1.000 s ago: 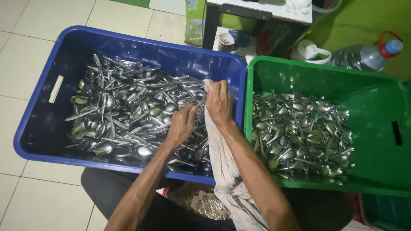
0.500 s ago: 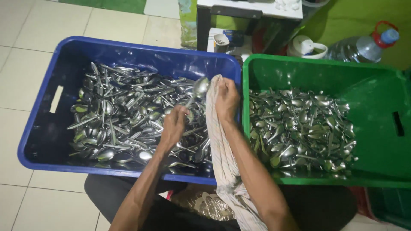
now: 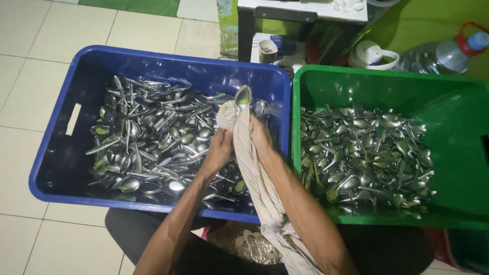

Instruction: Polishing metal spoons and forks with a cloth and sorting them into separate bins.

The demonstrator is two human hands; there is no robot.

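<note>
While both hands work above the blue crate (image 3: 56,153), the left hand (image 3: 220,148) and right hand (image 3: 261,138) clasp a striped cloth (image 3: 254,168) wrapped round one spoon (image 3: 242,98).

Spoon (image 3: 242,97) handle hidden inside striped cloth (image 3: 254,168)

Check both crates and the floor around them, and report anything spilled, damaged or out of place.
Nothing stands out. The spoons lie loose inside the blue crate and the green crate, none on the floor tiles. Both hands hold one spoon in a striped cloth.
</note>
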